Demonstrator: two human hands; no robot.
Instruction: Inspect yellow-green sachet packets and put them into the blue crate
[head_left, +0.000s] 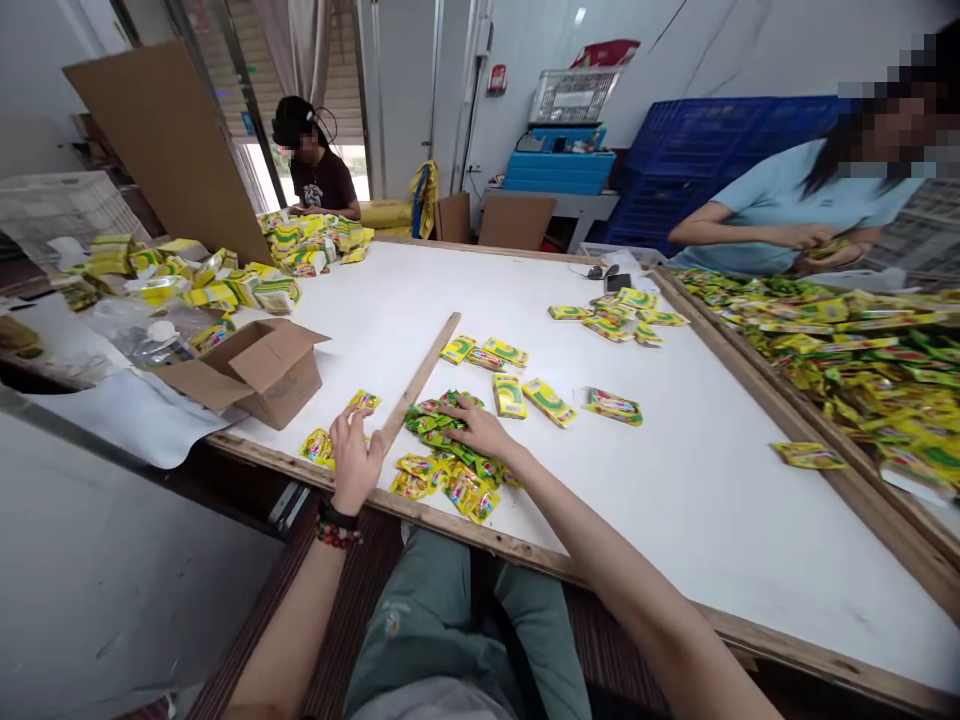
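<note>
Landmark: wooden strip, lying flat on a white tabletop.

Left hand: just left of the strip's near end; fingers bent partway and slightly apart, palm down; cannot tell whether it has hold of anything.

Right hand: right of the strip; fingers loosely extended and spread, touching the green packets; nothing seen gripped.

Green packets: one loose pile, right beside the strip's near half.

Yellow packets: small group, right of the strip's near end, adjoining the green pile.

Side packets: yellow, left of the strip, near the left hand.

Flat packs: yellow and green, several, scattered to the right of the strip.

Further packs: a cluster, well to the right of the strip and beyond its far end.

Cardboard box: flaps open, left of the strip.

Large heap: mostly yellow and green packets, far right of the strip, behind a wooden rail.
</note>
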